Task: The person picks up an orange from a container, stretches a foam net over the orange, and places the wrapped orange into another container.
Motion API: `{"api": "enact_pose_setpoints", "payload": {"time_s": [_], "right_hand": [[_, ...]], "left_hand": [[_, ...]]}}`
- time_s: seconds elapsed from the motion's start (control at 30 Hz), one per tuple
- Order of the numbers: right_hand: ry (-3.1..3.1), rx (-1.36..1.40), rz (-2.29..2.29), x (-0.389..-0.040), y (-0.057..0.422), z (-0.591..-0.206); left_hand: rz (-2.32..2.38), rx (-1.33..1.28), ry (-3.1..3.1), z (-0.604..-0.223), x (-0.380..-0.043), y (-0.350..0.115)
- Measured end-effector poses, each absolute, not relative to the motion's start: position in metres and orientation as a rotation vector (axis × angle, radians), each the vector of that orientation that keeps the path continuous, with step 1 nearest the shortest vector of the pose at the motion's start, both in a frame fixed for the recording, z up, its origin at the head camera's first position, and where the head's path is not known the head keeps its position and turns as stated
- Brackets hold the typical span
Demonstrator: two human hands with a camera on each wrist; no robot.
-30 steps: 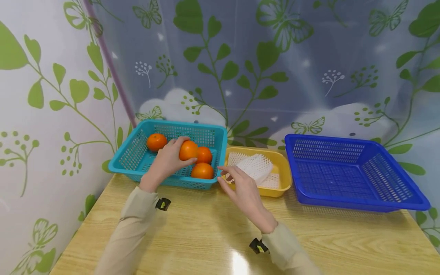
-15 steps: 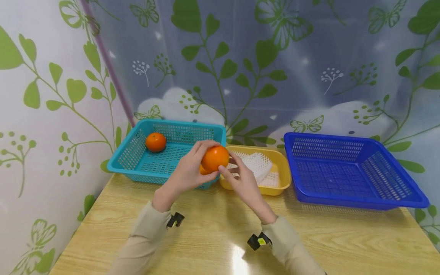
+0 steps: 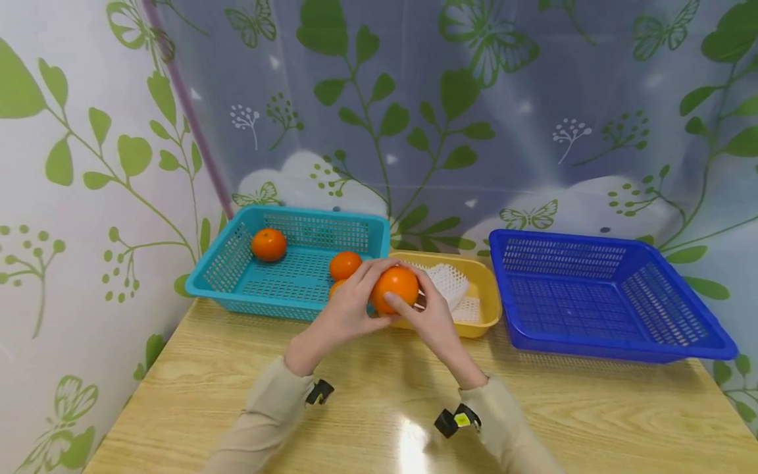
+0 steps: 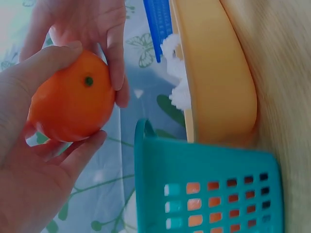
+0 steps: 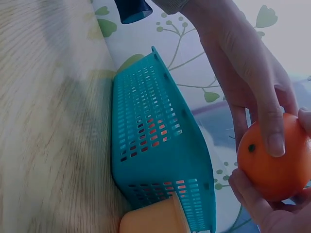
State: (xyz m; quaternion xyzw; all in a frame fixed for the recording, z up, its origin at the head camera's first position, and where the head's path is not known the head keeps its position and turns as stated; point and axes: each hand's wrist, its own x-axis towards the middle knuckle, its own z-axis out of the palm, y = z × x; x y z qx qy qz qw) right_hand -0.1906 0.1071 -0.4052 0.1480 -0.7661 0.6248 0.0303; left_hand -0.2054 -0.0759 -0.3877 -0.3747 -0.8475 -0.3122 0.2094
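Note:
Both hands hold one orange (image 3: 397, 289) above the front rim of the yellow basket (image 3: 488, 299). My left hand (image 3: 343, 313) cups it from the left, its thumb underneath. From the other side my right hand (image 3: 437, 324) grips it, thumb laid across its near face. The fruit's green stem end (image 4: 89, 81) shows in the left wrist view. White foam netting (image 3: 448, 283) lies in the yellow basket, partly hidden behind the hands. In the teal basket (image 3: 284, 306), one orange (image 3: 269, 245) sits at the left and another (image 3: 345, 265) at the right, beside a third, mostly covered orange (image 3: 336, 287).
A large blue basket (image 3: 580, 345) stands to the right of the yellow one. All three baskets stand in a row on the wooden table (image 3: 367, 421), in front of a leaf-patterned curtain (image 3: 414, 164).
My left hand has lifted the orange out of the teal basket and carried it right. My right hand, earlier near the yellow basket's left edge, has closed onto the same orange.

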Motion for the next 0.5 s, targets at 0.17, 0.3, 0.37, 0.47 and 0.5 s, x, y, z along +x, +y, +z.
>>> {"api": "enact_pose_setpoints", "payload": {"time_s": [0.17, 0.3, 0.37, 0.47, 0.5], "right_hand": [[-2.335, 0.519, 1.862, -0.182, 0.117, -0.405], [-2.333, 0.633, 1.752, -0.174, 0.129, -0.404], [-2.332, 0.689, 1.710, -0.170, 0.137, -0.403], [-2.338, 0.755, 1.674, -0.166, 0.148, -0.405], [-2.346, 0.777, 1.655, -0.164, 0.152, -0.406]], "left_hand": [[-1.037, -1.088, -2.379, -0.392, -0.202, -0.070], [-1.195, -1.109, -2.442, -0.393, -0.197, -0.067], [-1.304, -1.130, -2.476, -0.392, -0.195, -0.067], [-1.495, -1.189, -2.487, -0.393, -0.192, -0.065], [-1.546, -1.207, -2.487, -0.394, -0.191, -0.064]]}}
